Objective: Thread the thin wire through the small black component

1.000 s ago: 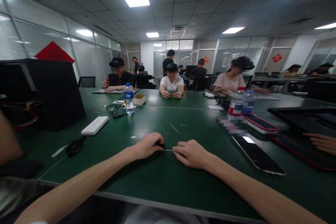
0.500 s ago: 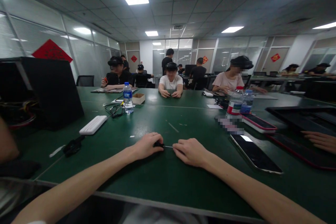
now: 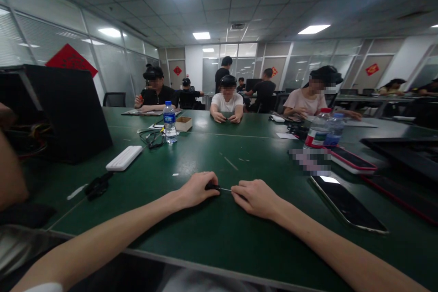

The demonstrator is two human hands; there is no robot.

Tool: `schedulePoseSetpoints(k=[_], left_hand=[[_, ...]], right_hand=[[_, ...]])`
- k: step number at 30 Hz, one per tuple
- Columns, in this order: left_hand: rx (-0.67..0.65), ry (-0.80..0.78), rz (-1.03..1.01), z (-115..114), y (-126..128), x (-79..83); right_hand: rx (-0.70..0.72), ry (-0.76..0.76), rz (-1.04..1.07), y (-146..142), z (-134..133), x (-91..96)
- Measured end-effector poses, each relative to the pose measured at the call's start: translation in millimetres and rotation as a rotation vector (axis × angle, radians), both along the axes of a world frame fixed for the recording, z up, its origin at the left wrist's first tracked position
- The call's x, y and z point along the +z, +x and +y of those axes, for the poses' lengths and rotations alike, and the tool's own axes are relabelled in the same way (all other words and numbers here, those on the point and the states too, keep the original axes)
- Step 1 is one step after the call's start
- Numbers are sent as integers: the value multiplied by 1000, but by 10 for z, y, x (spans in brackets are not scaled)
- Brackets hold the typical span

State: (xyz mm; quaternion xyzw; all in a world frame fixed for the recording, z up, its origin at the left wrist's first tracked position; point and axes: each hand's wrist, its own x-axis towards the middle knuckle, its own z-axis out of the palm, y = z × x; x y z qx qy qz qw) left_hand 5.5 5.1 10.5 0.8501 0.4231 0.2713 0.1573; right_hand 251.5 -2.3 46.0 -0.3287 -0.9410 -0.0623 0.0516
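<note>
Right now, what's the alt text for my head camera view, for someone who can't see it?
Over a green table, a left hand holds a small black object; the right hand seems to pinch the thin rod running from it. A phone lies to the right. Across sits someone in a white shirt.

The green worktop point(image 3: 191, 242) carries a white oblong block point(image 3: 124, 158), a blue-capped bottle point(image 3: 169, 118), a small box point(image 3: 185, 126) and a phone point(image 3: 349, 207) (screen up).

A small black piece point(image 3: 212, 187) in the left fingers point(image 3: 212, 178) has a thin, straight, pale rod point(image 3: 225, 189) reaching the right fingers point(image 3: 240, 190).
</note>
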Motion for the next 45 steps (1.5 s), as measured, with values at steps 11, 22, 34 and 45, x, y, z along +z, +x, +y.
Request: schedulePoseSetpoints(k=[11, 22, 34, 45], left_hand=[[0, -57, -29, -15, 3, 41], [253, 32, 325, 439, -896, 383], [570, -64, 238, 768, -1962, 351], [125, 9, 121, 431, -870, 313]], right_hand=[[27, -3, 79, 15, 31, -71], [23, -100, 142, 66, -19, 0], [2, -88, 115, 54, -65, 11], [4, -124, 175, 81, -5, 25]])
